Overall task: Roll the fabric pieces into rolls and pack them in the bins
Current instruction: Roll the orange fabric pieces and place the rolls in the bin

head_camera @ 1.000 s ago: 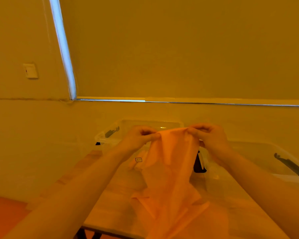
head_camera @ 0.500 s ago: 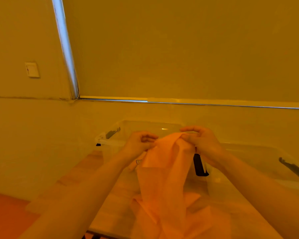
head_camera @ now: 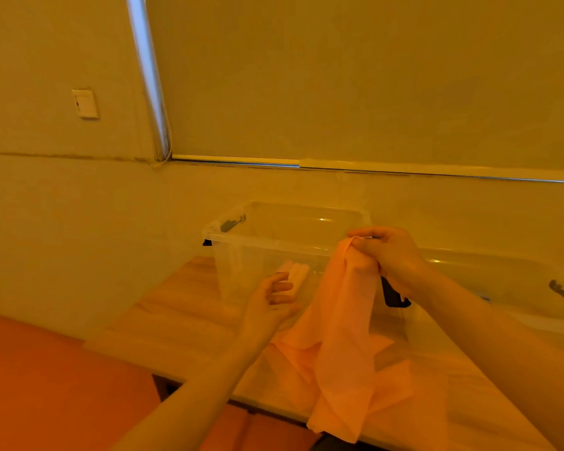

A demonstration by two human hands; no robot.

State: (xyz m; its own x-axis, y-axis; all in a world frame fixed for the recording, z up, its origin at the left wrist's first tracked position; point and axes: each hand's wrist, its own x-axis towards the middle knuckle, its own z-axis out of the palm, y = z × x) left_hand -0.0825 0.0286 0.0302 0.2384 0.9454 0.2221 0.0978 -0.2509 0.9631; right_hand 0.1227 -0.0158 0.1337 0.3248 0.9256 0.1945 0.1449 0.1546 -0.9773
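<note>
fabric (head_camera: pixel 342 323): orange, draped, unrolled | right hand (head_camera: pixel 388 255) pinches it | left hand (head_camera: pixel 271 304) loose

Left hand (head_camera: pixel 271 307) slack — right hand (head_camera: pixel 388 255) pinching

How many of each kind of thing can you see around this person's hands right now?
Clear plastic bins: 2, the left bin and the right bin
Loose orange fabric pieces: 1, the fabric held up by the right hand
Rolled fabric in the left bin: 1 bundle, the rolls; separate rolls too blurred to count
Hands: 2, counting the left hand
Total: 6
</note>
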